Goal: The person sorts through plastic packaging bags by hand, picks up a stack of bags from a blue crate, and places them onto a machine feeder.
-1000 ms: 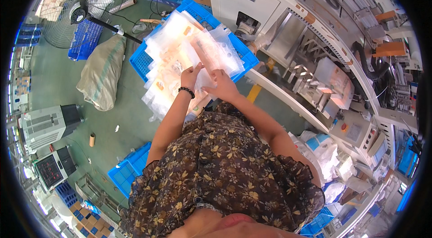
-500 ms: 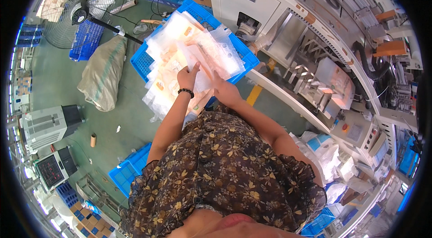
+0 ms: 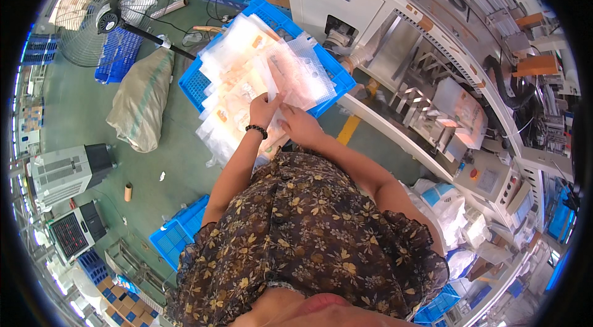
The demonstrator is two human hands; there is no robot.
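A pile of thin, whitish translucent plastic bags (image 3: pixel 231 49) with orange print lies fanned out in overlapping layers on a blue crate (image 3: pixel 193 87). My left hand (image 3: pixel 262 111), with a dark beaded bracelet at the wrist, pinches the edge of one plastic bag between thumb and fingers, and that edge stands up from the pile. Close to its right, my right hand (image 3: pixel 302 127) has its fingers bent around the near part of the same bag. Its fingertips are partly hidden by the film. Several bag corners spread out under my left forearm.
A large white machine (image 3: pixel 346 0) runs along the right, with a printed bag (image 3: pixel 463 111) in its metal rack. A fan (image 3: pixel 109 17) stands at the far left beside a full woven sack (image 3: pixel 145 101). Another blue crate (image 3: pixel 179 231) is near my left side.
The lifted bag has dropped lower and flatter over the pile. My left hand has moved slightly right and down, and my right hand has come closer to it.
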